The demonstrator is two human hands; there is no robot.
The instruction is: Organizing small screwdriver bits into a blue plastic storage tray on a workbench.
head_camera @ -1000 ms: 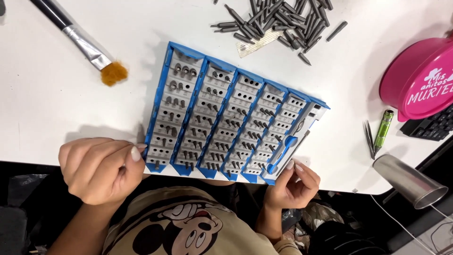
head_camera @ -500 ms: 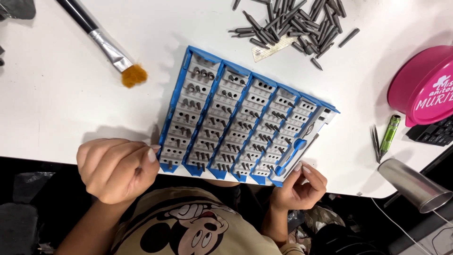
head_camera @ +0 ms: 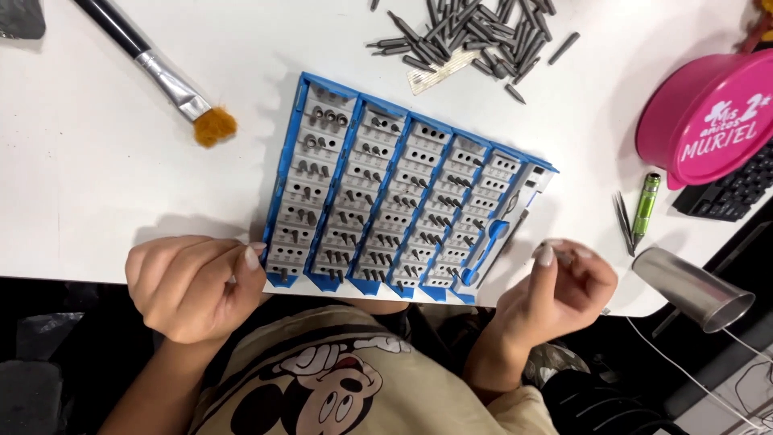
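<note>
A blue tray with rows of grey slotted holders lies at the white table's near edge, and many slots hold small screwdriver bits. My left hand is curled into a fist at the tray's near left corner, thumb against the blue rim. I cannot see whether it holds anything. Beside the near right corner, my right hand pinches a small grey bit between thumb and fingertips, just off the tray. A loose pile of grey bits lies beyond the tray.
A brush with an orange tip lies at the far left. At right are a pink bowl, a green pen-like tool, tweezers, a black keyboard and a metal cylinder at the table's edge.
My right hand has drawn back to the right, away from the tray's near right corner, with its fingers pinched. My left hand has stayed at the near left corner.
</note>
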